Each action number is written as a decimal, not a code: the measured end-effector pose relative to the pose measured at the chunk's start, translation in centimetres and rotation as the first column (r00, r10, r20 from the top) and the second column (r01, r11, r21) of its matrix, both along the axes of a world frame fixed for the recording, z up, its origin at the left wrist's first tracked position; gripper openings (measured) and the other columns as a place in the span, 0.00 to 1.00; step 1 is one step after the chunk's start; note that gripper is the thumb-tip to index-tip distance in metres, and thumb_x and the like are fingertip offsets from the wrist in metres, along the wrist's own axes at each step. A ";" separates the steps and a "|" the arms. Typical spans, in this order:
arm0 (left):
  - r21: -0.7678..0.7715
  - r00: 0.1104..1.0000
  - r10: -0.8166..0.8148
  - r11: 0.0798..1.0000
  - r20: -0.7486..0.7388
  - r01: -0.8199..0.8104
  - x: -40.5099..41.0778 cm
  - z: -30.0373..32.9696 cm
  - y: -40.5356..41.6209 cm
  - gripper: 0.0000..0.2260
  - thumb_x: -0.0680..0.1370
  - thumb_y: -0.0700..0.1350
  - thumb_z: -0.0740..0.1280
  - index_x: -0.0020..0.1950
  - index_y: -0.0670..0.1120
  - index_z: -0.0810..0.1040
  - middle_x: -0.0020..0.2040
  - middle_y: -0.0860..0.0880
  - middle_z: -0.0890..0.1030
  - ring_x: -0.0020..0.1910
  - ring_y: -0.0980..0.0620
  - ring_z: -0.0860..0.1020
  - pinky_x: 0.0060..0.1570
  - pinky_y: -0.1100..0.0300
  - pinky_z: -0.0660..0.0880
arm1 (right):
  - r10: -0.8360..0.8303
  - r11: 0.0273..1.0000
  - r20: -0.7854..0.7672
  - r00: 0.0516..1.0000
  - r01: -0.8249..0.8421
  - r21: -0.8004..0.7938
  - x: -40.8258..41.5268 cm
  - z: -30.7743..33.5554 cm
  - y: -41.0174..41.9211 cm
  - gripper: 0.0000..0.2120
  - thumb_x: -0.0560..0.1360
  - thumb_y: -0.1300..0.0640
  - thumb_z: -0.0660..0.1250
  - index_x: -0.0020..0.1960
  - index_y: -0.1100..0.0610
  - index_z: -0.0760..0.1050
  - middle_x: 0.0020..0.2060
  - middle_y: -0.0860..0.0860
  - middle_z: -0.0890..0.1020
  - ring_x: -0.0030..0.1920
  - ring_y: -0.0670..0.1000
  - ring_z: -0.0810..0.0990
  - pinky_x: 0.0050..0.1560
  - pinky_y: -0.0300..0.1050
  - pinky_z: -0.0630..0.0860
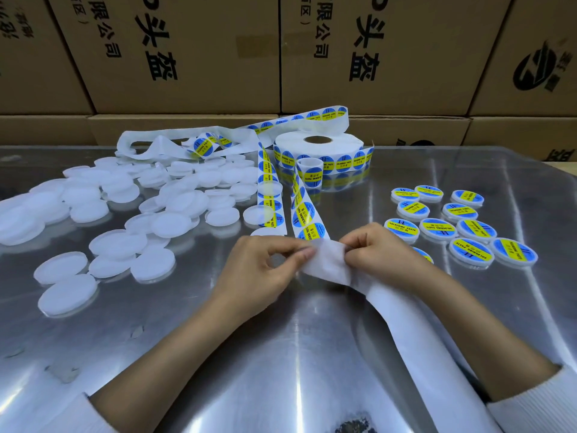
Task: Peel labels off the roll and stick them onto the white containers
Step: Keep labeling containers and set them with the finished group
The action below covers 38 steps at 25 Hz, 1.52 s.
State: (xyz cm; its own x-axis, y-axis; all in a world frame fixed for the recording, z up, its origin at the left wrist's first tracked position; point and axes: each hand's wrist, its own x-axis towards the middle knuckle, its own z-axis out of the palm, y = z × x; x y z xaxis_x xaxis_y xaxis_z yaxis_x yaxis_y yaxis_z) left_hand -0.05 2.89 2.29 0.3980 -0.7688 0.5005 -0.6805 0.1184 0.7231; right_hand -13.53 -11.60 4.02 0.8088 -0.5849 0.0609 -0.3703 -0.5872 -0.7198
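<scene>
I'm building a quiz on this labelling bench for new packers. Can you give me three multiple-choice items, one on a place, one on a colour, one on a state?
1. Where do the labelled containers lie?
A. to the person's right
B. to the person's left
C. on the cardboard boxes

2. What colours are the labels?
A. red and black
B. blue and yellow
C. green and white

3. What are the hands doing?
A. resting flat on the table
B. lifting the roll
C. both pinching the white backing strip

Answers:
1 A: the labelled containers sit right of the right hand, while the plain containers spread on the left.
2 B: the label roll shows blue rounds with a yellow band.
3 C: the left hand and the right hand each pinch the white backing strip.
</scene>
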 end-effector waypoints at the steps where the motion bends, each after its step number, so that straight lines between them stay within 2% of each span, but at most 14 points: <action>1: -0.048 0.999 0.021 0.999 -0.043 -0.023 0.3 0.3 0.0 0.06 0.74 0.44 0.71 0.42 0.55 0.84 0.39 0.63 0.83 0.38 0.68 0.78 0.42 0.71 0.73 | -0.025 1.000 -0.002 1.000 0.025 -0.011 -0.2 -0.1 -0.5 0.13 0.64 0.66 0.58 0.29 0.53 0.76 0.26 0.48 0.72 0.33 0.45 0.69 0.36 0.44 0.68; 4: -0.206 0.980 0.070 0.973 -0.187 -0.108 1.2 1.5 0.2 0.11 0.74 0.42 0.71 0.38 0.59 0.82 0.37 0.64 0.83 0.37 0.66 0.78 0.41 0.73 0.72 | -0.087 0.996 -0.002 0.996 0.087 -0.035 -0.7 -0.3 -1.6 0.13 0.65 0.68 0.58 0.32 0.55 0.77 0.28 0.52 0.76 0.35 0.47 0.72 0.38 0.45 0.70; 7: -0.239 0.956 0.053 0.963 -0.290 -0.126 1.8 2.2 0.4 0.04 0.72 0.48 0.73 0.44 0.56 0.84 0.42 0.59 0.84 0.40 0.60 0.79 0.42 0.66 0.75 | -0.110 0.993 0.139 0.984 0.114 -0.025 -0.5 -0.2 -1.4 0.15 0.68 0.67 0.61 0.43 0.49 0.78 0.38 0.48 0.82 0.42 0.48 0.78 0.45 0.43 0.74; 10: -0.142 0.989 0.040 0.988 -0.145 -0.060 1.5 2.1 0.6 0.18 0.65 0.58 0.73 0.53 0.56 0.80 0.51 0.58 0.81 0.46 0.59 0.78 0.48 0.71 0.71 | -0.115 0.987 0.417 0.901 0.152 -0.058 -0.3 0.7 -0.3 0.12 0.68 0.60 0.62 0.47 0.49 0.78 0.40 0.46 0.81 0.42 0.46 0.77 0.42 0.32 0.69; 12: -0.095 1.000 -0.008 0.995 -0.007 0.007 1.0 2.0 0.6 0.26 0.63 0.61 0.71 0.59 0.55 0.77 0.55 0.59 0.78 0.50 0.61 0.76 0.52 0.72 0.68 | -0.054 0.989 0.478 0.877 0.113 -0.094 -0.3 1.4 0.7 0.09 0.67 0.55 0.61 0.40 0.50 0.80 0.35 0.48 0.81 0.38 0.48 0.76 0.40 0.39 0.71; 14: -0.060 0.996 -0.047 0.997 0.080 0.052 0.7 1.8 0.6 0.30 0.61 0.62 0.71 0.61 0.57 0.74 0.57 0.58 0.75 0.54 0.62 0.73 0.57 0.67 0.68 | 0.029 1.000 0.432 0.901 -0.022 -0.021 -0.2 1.9 1.6 0.13 0.70 0.50 0.62 0.33 0.54 0.81 0.27 0.52 0.79 0.30 0.52 0.74 0.33 0.44 0.70; 17: -0.035 0.991 -0.046 0.998 0.126 0.051 0.7 1.8 0.5 0.33 0.59 0.62 0.74 0.62 0.59 0.70 0.59 0.59 0.73 0.58 0.61 0.72 0.61 0.60 0.68 | 0.185 0.955 0.243 0.952 -0.232 0.186 -0.2 2.6 2.8 0.21 0.72 0.41 0.65 0.33 0.57 0.81 0.25 0.52 0.80 0.25 0.48 0.73 0.27 0.37 0.67; 19: -0.045 0.992 -0.032 0.998 0.121 0.038 0.7 1.8 0.5 0.32 0.60 0.58 0.76 0.62 0.58 0.70 0.59 0.60 0.72 0.58 0.60 0.72 0.62 0.57 0.69 | 0.255 0.914 0.153 0.955 -0.290 0.284 -0.3 2.9 3.2 0.23 0.71 0.38 0.59 0.36 0.56 0.81 0.32 0.54 0.84 0.30 0.49 0.77 0.34 0.41 0.71; 22: -0.047 0.993 -0.037 0.998 0.110 0.042 0.7 1.8 0.5 0.31 0.60 0.61 0.73 0.61 0.60 0.70 0.59 0.58 0.73 0.58 0.57 0.73 0.62 0.56 0.69 | 0.320 0.880 0.123 0.939 -0.343 0.328 -0.4 3.2 3.2 0.17 0.74 0.41 0.63 0.38 0.53 0.80 0.38 0.54 0.85 0.40 0.50 0.81 0.50 0.49 0.72; 25: -0.043 0.993 -0.024 0.999 0.119 0.030 0.9 1.5 0.4 0.29 0.62 0.63 0.69 0.62 0.59 0.70 0.59 0.57 0.74 0.59 0.57 0.73 0.62 0.57 0.69 | 0.350 0.842 0.129 0.928 -0.372 0.391 -0.6 3.2 3.0 0.09 0.72 0.50 0.64 0.35 0.49 0.79 0.38 0.48 0.84 0.44 0.46 0.81 0.54 0.46 0.70; 30: 0.093 0.975 0.021 0.995 0.220 -0.043 1.7 0.5 0.0 0.34 0.60 0.66 0.75 0.63 0.55 0.73 0.60 0.58 0.74 0.62 0.58 0.70 0.62 0.70 0.61 | 0.176 0.899 0.060 0.983 -0.185 0.396 -1.1 2.9 2.0 0.12 0.77 0.57 0.64 0.35 0.51 0.75 0.33 0.41 0.79 0.35 0.37 0.76 0.45 0.36 0.68; 32: 0.194 0.958 0.033 0.977 0.285 -0.091 2.5 -0.3 -0.2 0.30 0.65 0.62 0.74 0.64 0.52 0.75 0.63 0.55 0.74 0.64 0.55 0.70 0.62 0.71 0.58 | 0.067 0.896 0.027 0.997 -0.072 0.437 -1.3 3.0 1.4 0.12 0.77 0.56 0.64 0.34 0.51 0.75 0.33 0.42 0.79 0.36 0.40 0.76 0.47 0.42 0.68; 36: 0.349 0.949 0.094 0.915 0.301 -0.201 3.6 -1.7 -0.3 0.28 0.73 0.60 0.67 0.69 0.50 0.72 0.72 0.50 0.67 0.72 0.54 0.63 0.68 0.64 0.55 | -0.065 0.773 0.003 0.998 0.048 0.633 -2.2 3.4 0.1 0.12 0.75 0.54 0.64 0.34 0.49 0.80 0.39 0.46 0.83 0.40 0.45 0.81 0.50 0.48 0.73; 38: 0.358 0.945 0.116 0.906 0.307 -0.228 3.7 -1.7 -0.4 0.26 0.72 0.63 0.66 0.65 0.49 0.76 0.70 0.51 0.71 0.69 0.55 0.67 0.67 0.63 0.61 | -0.140 0.703 -0.024 0.990 0.117 0.702 -2.7 3.5 -0.5 0.09 0.75 0.53 0.64 0.39 0.49 0.81 0.39 0.47 0.84 0.40 0.45 0.84 0.48 0.50 0.74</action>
